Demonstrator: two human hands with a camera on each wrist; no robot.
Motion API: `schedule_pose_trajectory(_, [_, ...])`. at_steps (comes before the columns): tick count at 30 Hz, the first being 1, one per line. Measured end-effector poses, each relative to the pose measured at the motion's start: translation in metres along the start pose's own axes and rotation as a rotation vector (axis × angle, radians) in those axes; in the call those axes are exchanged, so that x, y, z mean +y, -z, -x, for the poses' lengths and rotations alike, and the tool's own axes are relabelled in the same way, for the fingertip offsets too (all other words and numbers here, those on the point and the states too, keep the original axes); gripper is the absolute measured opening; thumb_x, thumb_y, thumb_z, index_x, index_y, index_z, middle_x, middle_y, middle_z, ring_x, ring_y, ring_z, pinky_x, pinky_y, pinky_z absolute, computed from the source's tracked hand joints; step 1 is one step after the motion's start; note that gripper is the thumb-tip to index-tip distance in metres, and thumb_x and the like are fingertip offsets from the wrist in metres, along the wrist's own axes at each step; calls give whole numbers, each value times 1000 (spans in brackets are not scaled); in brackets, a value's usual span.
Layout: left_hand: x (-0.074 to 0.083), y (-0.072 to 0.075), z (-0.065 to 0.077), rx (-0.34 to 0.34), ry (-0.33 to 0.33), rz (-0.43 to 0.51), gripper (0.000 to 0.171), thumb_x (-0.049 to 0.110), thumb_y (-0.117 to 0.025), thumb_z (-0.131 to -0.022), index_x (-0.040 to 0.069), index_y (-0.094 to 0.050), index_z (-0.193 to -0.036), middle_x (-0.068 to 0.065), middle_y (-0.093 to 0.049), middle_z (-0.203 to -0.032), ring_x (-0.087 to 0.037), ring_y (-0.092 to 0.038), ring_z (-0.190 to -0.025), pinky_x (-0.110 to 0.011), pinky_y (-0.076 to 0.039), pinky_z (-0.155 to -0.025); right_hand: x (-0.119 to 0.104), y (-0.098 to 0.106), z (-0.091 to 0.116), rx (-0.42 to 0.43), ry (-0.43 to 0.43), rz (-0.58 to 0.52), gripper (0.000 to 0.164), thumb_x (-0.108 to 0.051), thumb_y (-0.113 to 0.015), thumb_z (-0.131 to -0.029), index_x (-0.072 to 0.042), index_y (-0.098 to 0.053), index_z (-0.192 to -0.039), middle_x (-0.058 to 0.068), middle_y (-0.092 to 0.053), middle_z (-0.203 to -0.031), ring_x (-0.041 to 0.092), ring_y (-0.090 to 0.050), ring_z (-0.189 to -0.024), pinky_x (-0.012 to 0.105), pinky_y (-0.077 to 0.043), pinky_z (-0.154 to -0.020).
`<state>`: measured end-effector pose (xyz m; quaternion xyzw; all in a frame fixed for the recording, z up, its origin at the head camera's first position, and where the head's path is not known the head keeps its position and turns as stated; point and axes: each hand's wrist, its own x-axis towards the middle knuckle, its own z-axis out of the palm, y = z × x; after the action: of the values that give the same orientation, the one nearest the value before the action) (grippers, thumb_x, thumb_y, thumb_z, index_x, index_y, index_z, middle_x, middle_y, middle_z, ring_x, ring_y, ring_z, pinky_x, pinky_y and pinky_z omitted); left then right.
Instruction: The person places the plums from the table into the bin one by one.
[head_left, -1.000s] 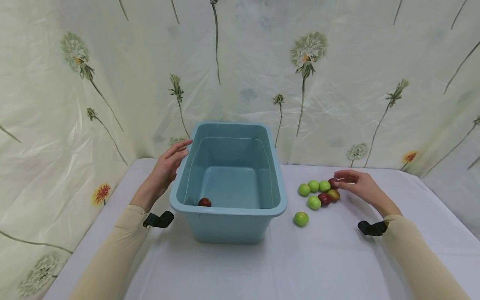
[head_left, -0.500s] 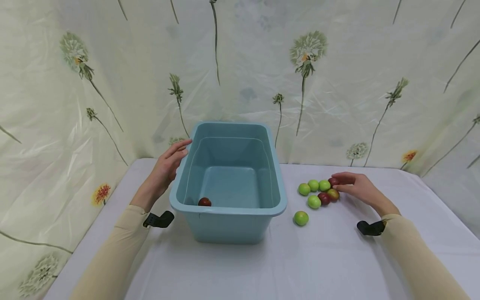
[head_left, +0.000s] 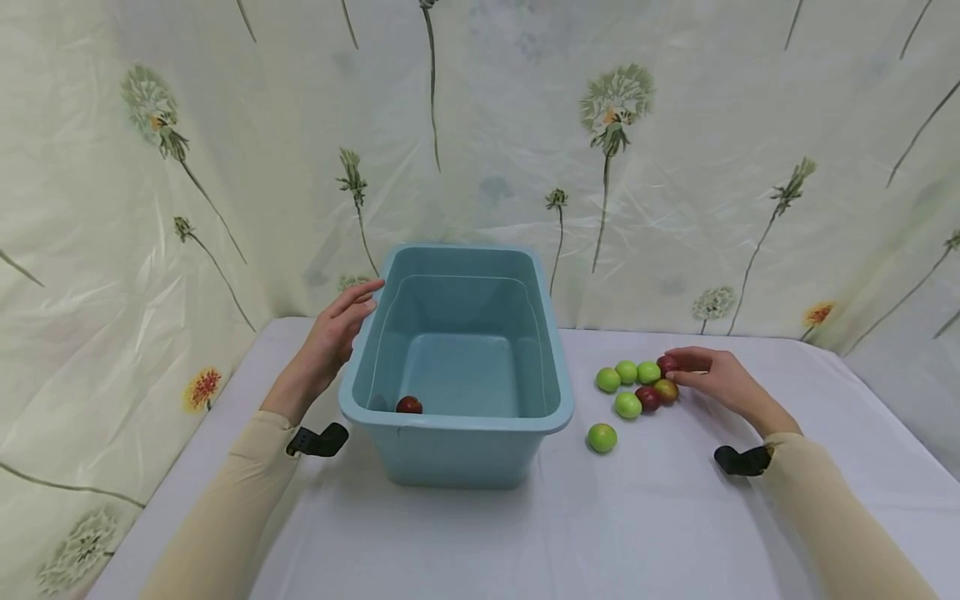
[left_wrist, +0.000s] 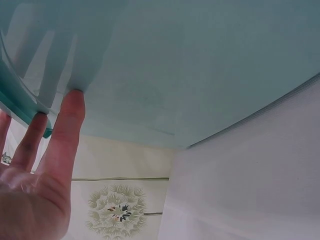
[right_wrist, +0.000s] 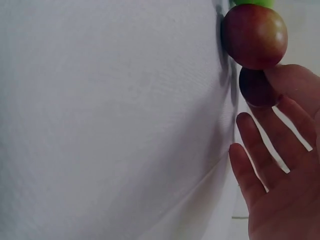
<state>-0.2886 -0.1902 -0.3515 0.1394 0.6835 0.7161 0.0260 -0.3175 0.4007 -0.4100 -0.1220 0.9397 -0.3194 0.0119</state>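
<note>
My sleeves point(head_left: 840, 508): pale beige, one reaching in from each lower side over the white-covered counter point(head_left: 645, 542).
Wrist pieces point(head_left: 742, 460): black, one by each cuff.
Lone green fruit point(head_left: 602, 437): on the counter, right of the tub and apart from the other fruits.
Blue tub point(head_left: 456, 423): upright on the counter, between my arms.
Red fruit point(head_left: 409, 404): inside the tub, toward its near left, partly hidden by the front rim.
Near green fruit point(head_left: 627, 406): front left of the cluster, beside a second dark red fruit point(head_left: 648, 398).
Reddish-brown fruit point(head_left: 666, 391): right of those two, just in front of the fruit I pinch.
My right grip point(head_left: 716, 375): thumb and fingertips pinching a dark red fruit point(head_left: 665, 364) – my outer fingers stand apart from it.
That dark red fruit's place: back right of the cluster; whether it touches the counter I cannot tell.
Three green fruits point(head_left: 627, 372): in a row left of it.
My left grip point(head_left: 324, 342): fingers straight and spread – tips against the tub's left outer side, near its rim.
Backdrop point(head_left: 495, 125): pale sheeting printed with dandelions.
</note>
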Motion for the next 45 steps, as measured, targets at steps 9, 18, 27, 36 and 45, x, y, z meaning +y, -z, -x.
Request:
schedule_pose_trajectory(9, [-1, 1, 0, -9, -1, 6, 49, 34, -52, -102, 20, -42, -148, -7, -42, -146, -26, -52, -123, -31, -55, -79, -8, 3, -1, -8, -6, -14, 60, -37, -66, -95, 1, -51, -139, 23, -58, -131, 41, -51, -123, 58, -39, -99])
schedule_pose_trajectory(18, [3, 0, -1, -1, -9, -23, 49, 37, -53, -101, 19, -45, -146, -4, -44, -144, -26, -50, -124, -30, -55, -75, -22, 6, -2, 18, 12, -7, 55, -41, -64, -95, -5, -56, -136, 16, -64, -125, 36, -52, -122, 53, -44, -96])
schedule_pose_trajectory(27, [3, 1, -3, -3, -6, -44, 46, 35, -51, -102, 19, -46, -145, -4, -42, -144, -28, -46, -129, -35, -55, -79, -44, 4, -4, 3, 15, -43, 59, -42, -65, -94, -4, -53, -138, 18, -60, -130, 39, -51, -121, 57, -43, -95])
schedule_pose_trajectory(36, [6, 2, -5, -14, -21, -30, 43, 30, -53, -102, 16, -48, -142, -7, -44, -142, -30, -44, -129, -37, -56, -77, -58, -4, -10, 4, 46, -62, 56, -41, -65, -95, -7, -55, -137, 16, -60, -130, 37, -56, -115, 55, -44, -93])
schedule_pose_trajectory(45, [4, 2, -5, 20, -29, -41, 43, 31, -56, -100, 17, -52, -140, -8, -49, -138, -29, -45, -129, -36, -55, -78, -71, -11, -12, 10, 67, -79, 57, -44, -65, -94, -8, -55, -137, 13, -61, -129, 34, -58, -113, 50, -47, -91])
